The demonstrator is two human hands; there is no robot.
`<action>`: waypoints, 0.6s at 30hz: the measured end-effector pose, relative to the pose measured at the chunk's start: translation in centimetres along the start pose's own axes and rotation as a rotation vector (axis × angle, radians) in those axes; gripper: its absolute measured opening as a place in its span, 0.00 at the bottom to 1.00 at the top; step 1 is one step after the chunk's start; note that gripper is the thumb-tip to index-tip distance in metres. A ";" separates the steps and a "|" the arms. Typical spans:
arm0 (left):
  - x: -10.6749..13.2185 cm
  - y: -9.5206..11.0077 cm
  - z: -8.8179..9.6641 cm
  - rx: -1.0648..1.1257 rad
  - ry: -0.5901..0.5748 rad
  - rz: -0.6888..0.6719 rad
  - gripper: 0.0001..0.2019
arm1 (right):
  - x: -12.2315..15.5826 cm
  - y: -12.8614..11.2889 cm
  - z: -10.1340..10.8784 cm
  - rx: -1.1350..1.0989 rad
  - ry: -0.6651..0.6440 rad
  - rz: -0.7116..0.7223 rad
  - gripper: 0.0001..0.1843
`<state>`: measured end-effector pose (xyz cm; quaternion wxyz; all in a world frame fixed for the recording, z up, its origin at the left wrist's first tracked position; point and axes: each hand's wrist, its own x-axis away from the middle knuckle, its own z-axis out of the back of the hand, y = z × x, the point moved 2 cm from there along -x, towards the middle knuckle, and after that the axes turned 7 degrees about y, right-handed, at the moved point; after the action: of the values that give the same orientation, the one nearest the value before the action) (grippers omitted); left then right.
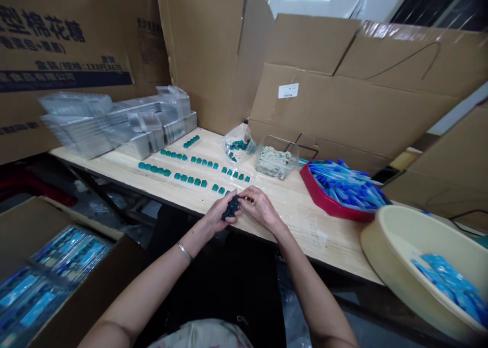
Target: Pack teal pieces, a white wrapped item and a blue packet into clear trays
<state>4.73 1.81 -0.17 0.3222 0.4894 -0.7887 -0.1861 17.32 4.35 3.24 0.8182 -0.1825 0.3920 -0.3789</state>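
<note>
Both left hand (pixel 220 212) and right hand (pixel 261 208) half close on a dark teal clump (pixel 231 208). Glossy teal blocks (pixel 179 176) line the wooden bench (pixel 305 227).

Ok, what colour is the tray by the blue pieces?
The tray is red, best in the head view.

The dark teal pieces (pixel 231 208) at centre are largely hidden by the left hand (pixel 219 213) and right hand (pixel 261 208), so their shape cannot be told. The clear plastic trays (pixel 76 119) at upper left are blurred. The beige plastic basin (pixel 385 241) and its blue packets (pixel 446 279) are cut off at lower right, the cardboard box (pixel 57 251) at lower left. The contents of the clear container (pixel 275 164) are too small to tell.
</note>
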 end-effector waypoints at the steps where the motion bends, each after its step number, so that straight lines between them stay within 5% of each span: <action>1: 0.0 0.0 -0.1 -0.030 0.000 -0.001 0.13 | -0.1 0.2 0.1 -0.028 -0.016 -0.010 0.08; 7: -0.5 0.0 -0.2 -0.126 -0.047 0.053 0.15 | -0.1 1.5 0.6 -0.263 -0.104 -0.208 0.08; 13: -0.5 0.5 -0.6 -0.164 -0.018 -0.114 0.13 | 0.3 2.7 0.9 -0.652 0.140 -0.469 0.18; 18: -0.8 -0.1 -1.2 -0.409 0.091 -0.325 0.16 | 0.8 3.6 0.5 -0.696 0.251 -0.561 0.17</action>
<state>5.93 2.51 0.39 0.4154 0.5422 -0.6304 -0.3688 19.78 6.02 1.03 0.5205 -0.4978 0.5275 -0.4506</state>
